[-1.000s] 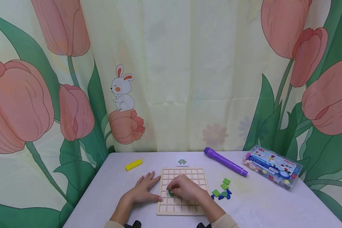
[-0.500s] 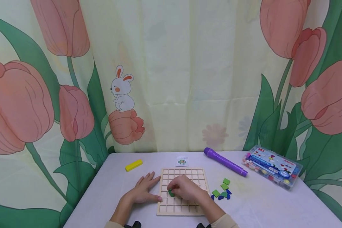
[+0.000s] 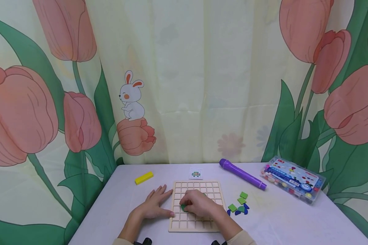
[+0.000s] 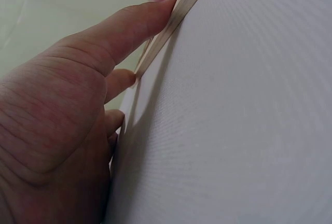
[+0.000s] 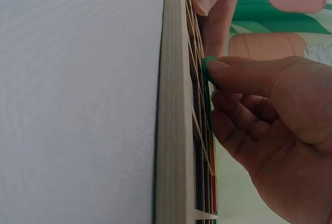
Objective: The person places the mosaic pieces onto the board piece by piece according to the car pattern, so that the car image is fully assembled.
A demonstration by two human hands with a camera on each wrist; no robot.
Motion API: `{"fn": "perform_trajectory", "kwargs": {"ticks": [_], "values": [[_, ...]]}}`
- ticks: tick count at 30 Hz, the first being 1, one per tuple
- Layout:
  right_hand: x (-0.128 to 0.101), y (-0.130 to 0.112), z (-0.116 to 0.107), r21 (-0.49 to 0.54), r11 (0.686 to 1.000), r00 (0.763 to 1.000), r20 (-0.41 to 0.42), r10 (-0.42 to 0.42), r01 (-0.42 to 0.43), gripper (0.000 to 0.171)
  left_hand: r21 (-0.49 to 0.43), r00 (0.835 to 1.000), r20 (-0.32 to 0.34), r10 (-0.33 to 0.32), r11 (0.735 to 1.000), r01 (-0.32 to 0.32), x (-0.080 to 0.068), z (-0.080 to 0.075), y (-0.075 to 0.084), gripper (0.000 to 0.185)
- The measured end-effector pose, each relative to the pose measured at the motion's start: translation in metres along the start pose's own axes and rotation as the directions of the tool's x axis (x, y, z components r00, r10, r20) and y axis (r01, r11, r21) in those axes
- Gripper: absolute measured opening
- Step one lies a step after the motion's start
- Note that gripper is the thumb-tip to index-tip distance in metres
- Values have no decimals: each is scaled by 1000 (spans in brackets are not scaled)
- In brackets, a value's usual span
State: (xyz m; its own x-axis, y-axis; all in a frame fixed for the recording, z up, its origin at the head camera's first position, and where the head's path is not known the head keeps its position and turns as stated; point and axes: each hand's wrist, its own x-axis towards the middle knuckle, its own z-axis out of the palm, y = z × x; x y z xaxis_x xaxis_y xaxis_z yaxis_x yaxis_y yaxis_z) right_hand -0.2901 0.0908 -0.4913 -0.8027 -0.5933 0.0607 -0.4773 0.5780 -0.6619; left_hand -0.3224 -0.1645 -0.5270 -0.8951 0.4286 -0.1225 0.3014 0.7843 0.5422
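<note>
Barely any change: right hand (image 3: 199,203) is still pinching the green tile (image 3: 183,207) onto the board (image 3: 216,190), lower centre; left hand (image 3: 154,204) staying flat, fingers spread, steadying its edge.

A yellow block (image 3: 144,177) lies at the bench's (image 3: 294,221) far left, a small picture card (image 3: 196,173) mid-back, a purple marker (image 3: 242,174) beside a clear bead box (image 3: 292,179) on the right. Behind hangs a tulip curtain (image 3: 184,81) with a rabbit (image 3: 131,96).

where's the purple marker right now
In the head view the purple marker lies at the far right of the table, slanted between the wooden grid board and the clear plastic case, beyond the loose green and blue pieces.
</note>
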Motion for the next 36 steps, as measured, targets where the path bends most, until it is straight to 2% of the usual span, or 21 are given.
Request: {"fn": "perform_trajectory", "kwargs": {"ticks": [14, 24, 36], "values": [[1, 3, 2, -84, 996, 1000, -4, -24, 24, 21, -2, 1000, -8, 13, 1000, -13, -2, -1, 1, 101], [-1, 0, 1, -178, 984, 1000, 25, 5, 0, 23, 14, 1000, -10, 27, 1000, -27, -4, 1, 3, 100], [-1, -1, 2, -177, 984, 1000, 7, 4, -2, 18, 14, 1000, -11, 29, 999, -29, -2, 1, 1, 100]]}}
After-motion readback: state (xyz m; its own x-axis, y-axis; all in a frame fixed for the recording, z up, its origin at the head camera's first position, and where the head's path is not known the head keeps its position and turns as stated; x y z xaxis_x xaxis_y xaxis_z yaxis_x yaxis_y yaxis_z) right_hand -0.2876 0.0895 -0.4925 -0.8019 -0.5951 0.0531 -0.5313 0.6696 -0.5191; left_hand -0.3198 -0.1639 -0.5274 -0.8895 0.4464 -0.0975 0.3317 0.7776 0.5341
